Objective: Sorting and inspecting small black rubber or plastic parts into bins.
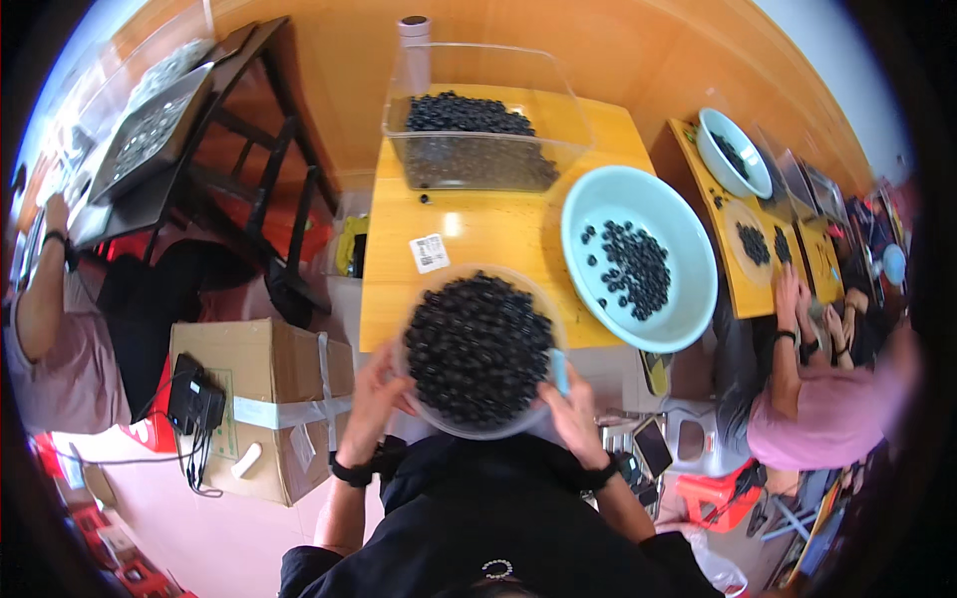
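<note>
A round, clear plastic tub (pixel 485 434) full of small, shiny black pieces (pixel 478 344) is at the table's near edge, close to my body. My left hand (pixel 371 404) grips its left side, with the thumb at the rim. On the opposite side, my right hand (pixel 575 411) is closed on the tub's edge. A light blue strip (pixel 559 372) stands up at my right fingers; its kind is unclear. To the right, a pale blue basin (pixel 583 214) holds a loose patch of similar black pieces. My wrists both have dark bands.
Behind the tub, a clear rectangular bin (pixel 478 177) holds more black pieces. A pink bottle (pixel 415 60) and a white label (pixel 430 253) are on the yellow table (pixel 389 299). A taped cardboard box (pixel 259 399) stands left. People work at tables on both sides.
</note>
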The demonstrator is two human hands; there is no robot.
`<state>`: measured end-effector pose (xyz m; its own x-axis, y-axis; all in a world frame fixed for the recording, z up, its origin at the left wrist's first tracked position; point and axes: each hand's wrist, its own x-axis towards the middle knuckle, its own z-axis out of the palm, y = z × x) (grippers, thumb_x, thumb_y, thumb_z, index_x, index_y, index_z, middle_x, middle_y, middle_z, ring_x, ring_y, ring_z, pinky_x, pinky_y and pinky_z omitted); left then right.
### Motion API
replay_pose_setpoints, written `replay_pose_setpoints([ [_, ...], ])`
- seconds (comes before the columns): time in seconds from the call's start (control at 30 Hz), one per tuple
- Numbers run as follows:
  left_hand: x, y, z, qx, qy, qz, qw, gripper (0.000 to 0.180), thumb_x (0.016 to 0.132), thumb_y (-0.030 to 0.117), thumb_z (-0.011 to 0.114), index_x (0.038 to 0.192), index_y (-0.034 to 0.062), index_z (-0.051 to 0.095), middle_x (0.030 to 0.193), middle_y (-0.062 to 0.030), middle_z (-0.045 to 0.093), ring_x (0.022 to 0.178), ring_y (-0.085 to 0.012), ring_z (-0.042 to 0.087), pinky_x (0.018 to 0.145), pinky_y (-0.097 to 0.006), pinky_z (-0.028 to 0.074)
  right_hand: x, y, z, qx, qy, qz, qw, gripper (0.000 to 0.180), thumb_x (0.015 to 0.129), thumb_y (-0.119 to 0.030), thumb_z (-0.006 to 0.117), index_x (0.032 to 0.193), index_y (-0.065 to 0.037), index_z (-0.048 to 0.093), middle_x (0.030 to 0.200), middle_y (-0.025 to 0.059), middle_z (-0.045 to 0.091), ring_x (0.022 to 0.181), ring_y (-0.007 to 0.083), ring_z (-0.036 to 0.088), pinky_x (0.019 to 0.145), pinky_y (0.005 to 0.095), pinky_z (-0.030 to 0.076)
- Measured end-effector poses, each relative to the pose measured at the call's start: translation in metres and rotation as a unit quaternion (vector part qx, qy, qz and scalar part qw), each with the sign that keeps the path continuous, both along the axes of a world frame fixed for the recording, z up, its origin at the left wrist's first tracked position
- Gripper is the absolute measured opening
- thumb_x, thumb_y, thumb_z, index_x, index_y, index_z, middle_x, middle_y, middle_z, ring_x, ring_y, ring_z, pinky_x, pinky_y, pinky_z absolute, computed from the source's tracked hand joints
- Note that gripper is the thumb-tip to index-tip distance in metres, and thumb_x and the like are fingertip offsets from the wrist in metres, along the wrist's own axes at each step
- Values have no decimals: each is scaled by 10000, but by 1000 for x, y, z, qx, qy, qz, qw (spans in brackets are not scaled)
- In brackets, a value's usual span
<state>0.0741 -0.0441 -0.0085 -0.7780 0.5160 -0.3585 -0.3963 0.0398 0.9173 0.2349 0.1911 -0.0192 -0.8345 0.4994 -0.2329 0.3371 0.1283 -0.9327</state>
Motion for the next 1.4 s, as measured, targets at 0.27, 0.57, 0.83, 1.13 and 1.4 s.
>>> replay_pose_setpoints([
  [0.27, -56, -29, 7, -53, 41, 38, 997, 611, 739, -7, 501, 1340, 18, 391, 811, -60, 580, 494, -113, 571, 394, -201, 501, -74, -30, -19, 48, 60, 24, 997, 467, 827, -144, 587, 1238, 33, 453, 986, 265, 599, 935, 369, 597, 824, 395, 448],
  [0.57, -74, 28, -14, -16, 33, 51, 998, 630, 741, -38, 503, 1353, 56, 388, 780, -36, 545, 541, -126, 582, 437, -234, 530, -75, 10, -29, 115, 138, -91, 980, 453, 865, -173, 582, 1241, 55, 470, 875, 168, 640, 774, 211, 618, 722, 322, 480],
  [0.83, -79, 55, -26, 19, 13, 69, 997, 596, 778, -55, 510, 1346, 81, 386, 759, -51, 516, 584, -140, 593, 458, -274, 552, -34, 4, -8, 89, 109, -158, 977, 397, 894, -74, 526, 1274, 23, 466, 702, 49, 592, 626, 107, 566, 579, 271, 460],
  [1.13, -75, 72, -7, -224, 491, 197, 819, 468, 754, -16, 641, 1199, 66, 526, 810, -85, 565, 595, -159, 548, 520, -259, 463, -21, 0, -9, 70, 79, -132, 986, 273, 910, -119, 537, 1141, 17, 587, 687, 21, 581, 595, 78, 551, 552, 235, 438],
  [1.4, -70, 134, 13, -107, 473, -8, 874, 299, 713, -16, 674, 1003, 45, 636, 860, -95, 583, 666, -194, 564, 618, -286, 466, -26, -5, 11, 49, 72, -134, 987, 263, 907, -156, 536, 1106, 2, 602, 606, 3, 555, 535, 46, 467, 500, 218, 365],
])
